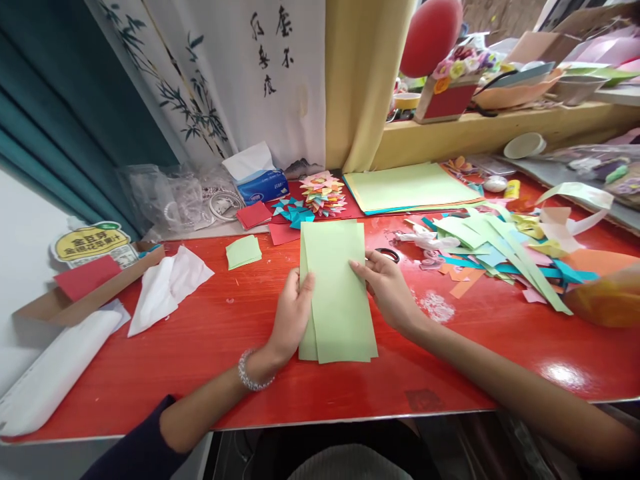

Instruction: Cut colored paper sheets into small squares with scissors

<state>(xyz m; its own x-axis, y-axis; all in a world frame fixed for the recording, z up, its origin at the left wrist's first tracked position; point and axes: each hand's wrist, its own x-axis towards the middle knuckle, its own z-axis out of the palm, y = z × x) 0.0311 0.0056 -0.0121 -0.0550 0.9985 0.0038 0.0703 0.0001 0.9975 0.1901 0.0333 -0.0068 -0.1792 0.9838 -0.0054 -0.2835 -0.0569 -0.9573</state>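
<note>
Two long pale green sheets (pixel 340 293), overlapping and slightly out of line, stand at the center of the scene over the red surface (pixel 215 393); whether their lower ends rest on it I cannot tell. The left grip (pixel 293 313) is closed on their left edge, its thumb lying on the front and its other fingers mostly hidden. The right grip (pixel 395 293) pinches their right edge, higher up, between thumb and fingers. A beaded bracelet (pixel 249 373) circles the wrist at lower left of the sheets. Just right of them, beyond the right grip, a black ring-shaped handle (pixel 388 255) shows. Behind their upper left corner lies a red paper (pixel 285 234), and farther left of them sits a small stack of green squares (pixel 243 252). Behind the sheets are blue folded pieces (pixel 295 213) and a multicolored folded-paper piece (pixel 324 193); behind and to their left is a blue tissue pack (pixel 263 188). A stack of large sheets (pixel 415 189), pale green on top, lies behind and to their right. Well to their right spreads a heap of paper scraps (pixel 490 243); well to their left are a crumpled white tissue (pixel 170 287) and a narrow cardboard tray (pixel 60 308).
</note>
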